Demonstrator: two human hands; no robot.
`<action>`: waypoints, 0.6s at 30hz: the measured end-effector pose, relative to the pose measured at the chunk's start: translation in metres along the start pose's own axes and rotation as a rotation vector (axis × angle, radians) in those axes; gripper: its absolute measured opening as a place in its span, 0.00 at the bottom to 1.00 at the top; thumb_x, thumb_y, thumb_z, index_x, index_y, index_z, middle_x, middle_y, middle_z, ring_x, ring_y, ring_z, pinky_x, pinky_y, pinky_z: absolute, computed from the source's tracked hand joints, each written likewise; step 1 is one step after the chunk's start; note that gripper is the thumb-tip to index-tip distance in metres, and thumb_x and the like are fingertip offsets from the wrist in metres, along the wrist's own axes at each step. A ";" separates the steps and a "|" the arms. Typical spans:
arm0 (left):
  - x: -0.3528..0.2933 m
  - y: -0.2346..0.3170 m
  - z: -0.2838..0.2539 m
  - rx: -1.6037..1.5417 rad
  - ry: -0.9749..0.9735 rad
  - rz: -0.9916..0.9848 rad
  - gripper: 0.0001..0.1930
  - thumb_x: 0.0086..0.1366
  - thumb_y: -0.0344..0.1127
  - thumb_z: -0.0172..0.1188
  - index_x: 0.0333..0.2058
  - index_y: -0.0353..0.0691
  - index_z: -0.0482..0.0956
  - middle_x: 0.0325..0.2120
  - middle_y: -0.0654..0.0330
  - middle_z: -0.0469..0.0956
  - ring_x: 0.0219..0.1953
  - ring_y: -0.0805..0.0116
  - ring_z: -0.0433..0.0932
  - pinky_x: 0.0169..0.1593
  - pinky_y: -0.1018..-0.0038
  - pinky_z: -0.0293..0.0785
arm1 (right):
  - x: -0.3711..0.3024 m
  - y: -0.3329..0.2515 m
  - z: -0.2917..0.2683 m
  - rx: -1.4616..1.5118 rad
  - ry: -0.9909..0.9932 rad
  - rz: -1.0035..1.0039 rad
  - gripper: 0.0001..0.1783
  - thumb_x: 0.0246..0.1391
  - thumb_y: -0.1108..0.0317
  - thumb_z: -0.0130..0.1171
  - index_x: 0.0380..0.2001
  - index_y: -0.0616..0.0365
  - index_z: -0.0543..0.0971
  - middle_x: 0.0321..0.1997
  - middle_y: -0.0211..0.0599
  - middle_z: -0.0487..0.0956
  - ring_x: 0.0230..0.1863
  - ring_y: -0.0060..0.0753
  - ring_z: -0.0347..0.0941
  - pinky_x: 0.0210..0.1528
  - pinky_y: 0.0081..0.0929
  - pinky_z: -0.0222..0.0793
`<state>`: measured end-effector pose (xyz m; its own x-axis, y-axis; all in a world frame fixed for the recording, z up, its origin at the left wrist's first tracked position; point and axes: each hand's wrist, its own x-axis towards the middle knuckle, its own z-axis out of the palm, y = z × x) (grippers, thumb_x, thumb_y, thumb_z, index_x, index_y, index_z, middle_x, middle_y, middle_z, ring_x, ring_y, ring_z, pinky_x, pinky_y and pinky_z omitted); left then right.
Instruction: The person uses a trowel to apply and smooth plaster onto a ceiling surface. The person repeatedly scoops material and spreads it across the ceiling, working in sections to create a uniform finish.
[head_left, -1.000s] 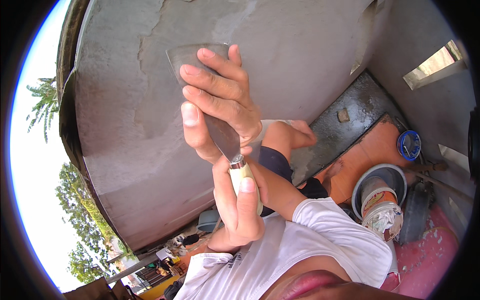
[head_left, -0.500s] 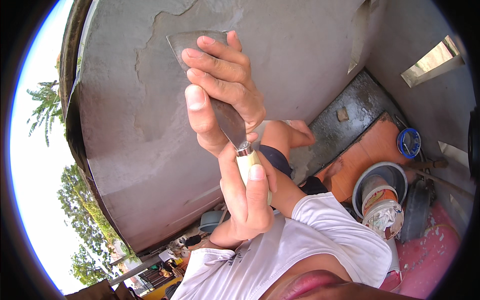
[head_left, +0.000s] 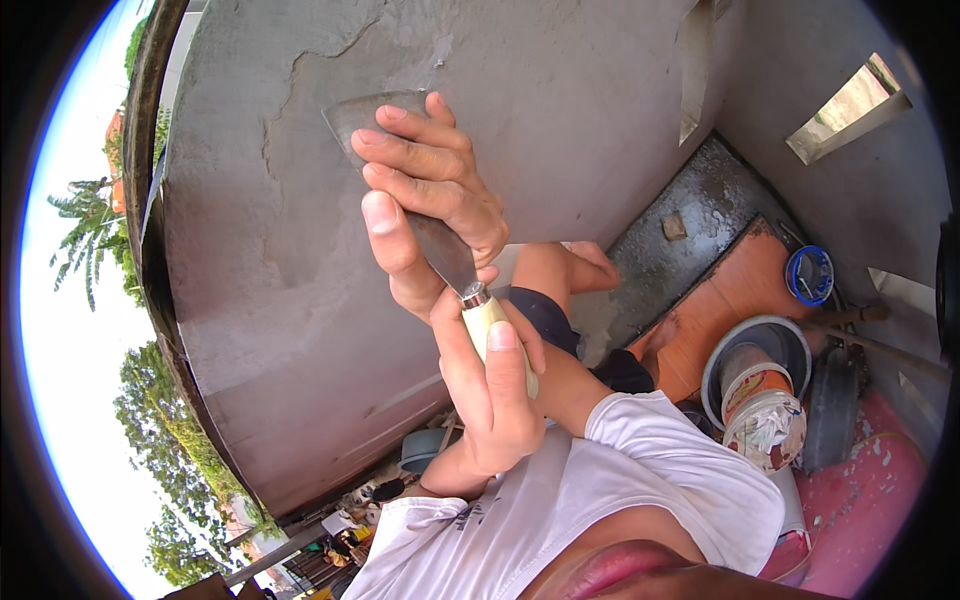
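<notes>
A putty knife point(head_left: 445, 252) with a wide flared metal blade and a cream handle is held up in front of the grey wall. My left hand point(head_left: 490, 400) is wrapped round the handle, its thumb lying along it. Higher up, my right hand point(head_left: 430, 190) is closed over the blade, the fingers crossing its front and the thumb at its left side. The blade's broad end shows beyond the fingertips, close to the wall; whether it touches cannot be told. My right forearm is partly hidden behind the left hand.
The plastered wall point(head_left: 290, 320) has a long crack. At right stand a grey basin point(head_left: 715, 375) with stacked buckets point(head_left: 765, 430), a blue-rimmed pail point(head_left: 808, 276) and an orange board point(head_left: 745, 290) beside a wet dark slab point(head_left: 690, 240). My bent leg point(head_left: 545, 272) is near the wall.
The view has tilted slightly, so the hands and knife sit a little lower and further left in the picture. Both grips look the same.
</notes>
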<state>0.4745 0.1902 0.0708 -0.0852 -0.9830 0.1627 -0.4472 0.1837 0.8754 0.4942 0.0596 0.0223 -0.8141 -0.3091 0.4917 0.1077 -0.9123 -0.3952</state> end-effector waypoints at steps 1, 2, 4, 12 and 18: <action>-0.003 0.000 -0.001 -0.007 0.017 -0.017 0.24 0.71 0.43 0.39 0.56 0.27 0.63 0.14 0.63 0.67 0.19 0.78 0.60 0.28 0.80 0.55 | -0.001 0.001 -0.002 0.006 0.000 -0.002 0.10 0.43 0.77 0.64 0.31 0.51 0.84 0.41 0.31 0.86 0.52 0.37 0.78 0.72 0.45 0.54; -0.003 -0.001 -0.002 0.001 0.010 -0.005 0.24 0.71 0.43 0.39 0.56 0.27 0.63 0.14 0.63 0.67 0.19 0.78 0.60 0.28 0.80 0.55 | -0.001 0.000 -0.001 0.010 -0.002 0.000 0.10 0.43 0.77 0.64 0.31 0.51 0.84 0.41 0.31 0.86 0.52 0.37 0.78 0.72 0.45 0.54; -0.001 -0.001 -0.001 0.017 -0.009 0.016 0.25 0.71 0.43 0.39 0.57 0.27 0.63 0.14 0.63 0.67 0.19 0.78 0.60 0.28 0.80 0.55 | -0.001 0.000 -0.001 0.011 -0.009 0.002 0.10 0.43 0.77 0.64 0.31 0.51 0.84 0.41 0.31 0.86 0.52 0.37 0.78 0.72 0.45 0.54; -0.002 -0.002 0.001 -0.024 0.017 0.014 0.25 0.71 0.43 0.39 0.57 0.28 0.62 0.15 0.61 0.67 0.19 0.78 0.60 0.27 0.81 0.55 | 0.003 0.000 -0.002 0.005 -0.019 -0.007 0.10 0.43 0.77 0.64 0.31 0.51 0.84 0.41 0.31 0.86 0.51 0.36 0.78 0.71 0.45 0.54; 0.007 0.001 0.006 -0.057 0.010 -0.007 0.24 0.71 0.43 0.39 0.56 0.28 0.63 0.14 0.61 0.67 0.18 0.77 0.60 0.26 0.79 0.55 | 0.011 0.000 -0.005 0.004 -0.021 -0.031 0.10 0.43 0.77 0.64 0.31 0.51 0.84 0.41 0.31 0.86 0.51 0.36 0.78 0.71 0.45 0.54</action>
<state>0.4684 0.1835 0.0708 -0.0731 -0.9843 0.1609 -0.3962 0.1767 0.9010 0.4822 0.0573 0.0236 -0.8047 -0.2860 0.5203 0.0846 -0.9226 -0.3763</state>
